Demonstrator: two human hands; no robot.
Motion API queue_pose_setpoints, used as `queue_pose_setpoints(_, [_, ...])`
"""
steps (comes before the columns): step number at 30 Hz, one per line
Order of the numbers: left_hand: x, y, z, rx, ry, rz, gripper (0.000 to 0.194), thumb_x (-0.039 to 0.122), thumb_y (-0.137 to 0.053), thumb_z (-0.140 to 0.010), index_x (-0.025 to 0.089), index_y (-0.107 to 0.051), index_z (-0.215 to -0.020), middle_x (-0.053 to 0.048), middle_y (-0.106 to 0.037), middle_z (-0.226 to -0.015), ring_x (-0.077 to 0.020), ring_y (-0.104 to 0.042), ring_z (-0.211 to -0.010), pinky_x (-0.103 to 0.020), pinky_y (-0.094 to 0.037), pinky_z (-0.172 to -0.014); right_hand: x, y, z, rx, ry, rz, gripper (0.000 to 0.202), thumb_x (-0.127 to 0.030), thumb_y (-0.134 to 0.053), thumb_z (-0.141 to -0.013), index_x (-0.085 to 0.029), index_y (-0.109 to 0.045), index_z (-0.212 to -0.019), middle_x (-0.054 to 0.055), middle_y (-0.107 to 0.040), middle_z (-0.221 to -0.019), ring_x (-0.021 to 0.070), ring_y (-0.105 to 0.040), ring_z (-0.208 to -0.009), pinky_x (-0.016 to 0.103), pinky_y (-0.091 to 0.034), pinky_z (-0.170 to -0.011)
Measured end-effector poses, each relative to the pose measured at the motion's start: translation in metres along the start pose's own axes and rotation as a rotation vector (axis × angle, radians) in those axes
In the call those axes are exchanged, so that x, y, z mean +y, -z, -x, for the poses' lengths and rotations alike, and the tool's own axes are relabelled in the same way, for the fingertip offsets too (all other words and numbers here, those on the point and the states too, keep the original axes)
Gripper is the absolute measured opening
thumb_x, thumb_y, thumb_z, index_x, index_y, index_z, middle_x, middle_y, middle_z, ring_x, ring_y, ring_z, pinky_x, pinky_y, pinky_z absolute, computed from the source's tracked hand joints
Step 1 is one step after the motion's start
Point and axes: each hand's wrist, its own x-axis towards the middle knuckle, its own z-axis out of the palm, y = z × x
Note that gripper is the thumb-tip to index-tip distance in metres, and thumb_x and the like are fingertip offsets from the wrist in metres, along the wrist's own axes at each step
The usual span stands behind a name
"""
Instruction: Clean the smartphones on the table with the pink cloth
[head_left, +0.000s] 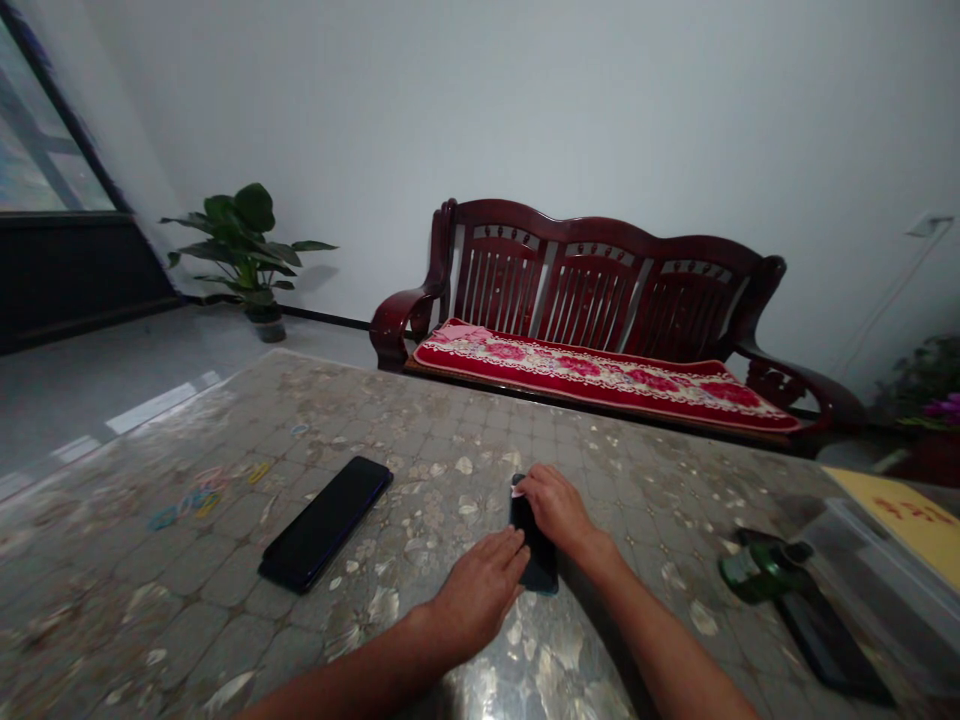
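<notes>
The right hand [555, 508] pinches something small and white [517, 491] at the far end of a dark phone [541, 560]. The left hand [484, 590] lies flat, its fingers close together, on the phone's near left side. That phone lies on the patterned tablecloth [450, 450], between a bigger black phone [328, 522] on the left and a green bottle [763, 570] on the right. Colorful paper clips [196, 498] lie past the bigger phone, farther left.
</notes>
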Motion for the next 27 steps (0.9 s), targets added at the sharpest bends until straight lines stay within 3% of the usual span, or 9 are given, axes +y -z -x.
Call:
queue_pose_setpoints(4, [-0.001,-0.002,0.001,0.040,-0.005,0.022,0.041,0.022,-0.053,-0.097,0.017,-0.056,-0.137,-0.015,-0.054,-0.147,-0.0275,-0.048,-0.139,-0.044,-0.041,-0.115,0.007,0.000,0.005,0.029,-0.083,0.018,0.027,-0.010,-0.049,-0.097,-0.020,-0.074,-0.097,0.006,-0.065,-0.096,0.0196,-0.057,-0.096,0.027,-0.041,-0.085])
queue_pose_setpoints(10, [-0.002,-0.003,0.001,0.017,-0.003,0.025,0.041,0.023,-0.051,-0.097,0.014,-0.056,-0.137,-0.016,-0.052,-0.148,-0.0284,-0.047,-0.140,-0.046,-0.041,-0.115,0.011,0.001,0.013,0.015,0.045,-0.070,0.027,-0.011,-0.049,-0.097,-0.021,-0.074,-0.097,0.005,-0.065,-0.094,0.0180,-0.058,-0.094,0.026,-0.043,-0.083])
queue_pose_setpoints(16, [-0.004,-0.005,0.001,0.070,-0.032,0.014,0.042,0.021,-0.052,-0.096,0.019,-0.054,-0.138,-0.014,-0.053,-0.148,-0.0271,-0.048,-0.139,-0.045,-0.043,-0.113,0.020,0.003,0.015,0.062,-0.103,-0.029,0.027,-0.009,-0.050,-0.095,-0.019,-0.074,-0.096,0.006,-0.065,-0.094,0.0187,-0.058,-0.095,0.027,-0.043,-0.085])
queue_pose_setpoints(22, [-0.002,-0.002,0.000,0.051,-0.015,0.005,0.041,0.019,-0.055,-0.094,0.016,-0.057,-0.135,-0.016,-0.056,-0.145,-0.0292,-0.050,-0.137,-0.046,-0.044,-0.113,0.016,0.002,0.023,0.040,0.048,-0.102,0.026,-0.011,-0.049,-0.097,-0.021,-0.074,-0.097,0.005,-0.065,-0.094,0.0175,-0.058,-0.093,0.026,-0.043,-0.084])
queue_pose_setpoints(27, [-0.002,-0.002,0.000,0.076,-0.019,0.028,0.041,0.019,-0.055,-0.094,0.019,-0.056,-0.135,-0.014,-0.055,-0.146,-0.0271,-0.050,-0.137,-0.045,-0.044,-0.113,0.021,0.004,0.017,0.077,-0.099,-0.009,0.027,-0.008,-0.048,-0.096,-0.019,-0.074,-0.096,0.006,-0.066,-0.094,0.0187,-0.058,-0.094,0.026,-0.043,-0.084])
